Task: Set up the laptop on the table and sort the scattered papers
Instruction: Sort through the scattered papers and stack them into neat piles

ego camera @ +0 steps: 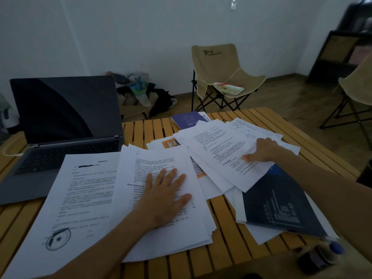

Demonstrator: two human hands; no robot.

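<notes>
Both forearms bare, left hand (163,196) and right hand (261,151) ungloved.

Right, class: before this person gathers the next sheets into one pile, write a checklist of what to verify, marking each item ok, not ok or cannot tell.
1. Laptop open on the table: ok.
2. Laptop screen on: not ok, dark.
3. Left hand flat on the near pile: ok.
4. Right hand gripping the far sheets: ok.
5. Papers sorted: not ok, fanned and overlapping.
6. Bottle clear of the papers: cannot tell, blurred.
</notes>
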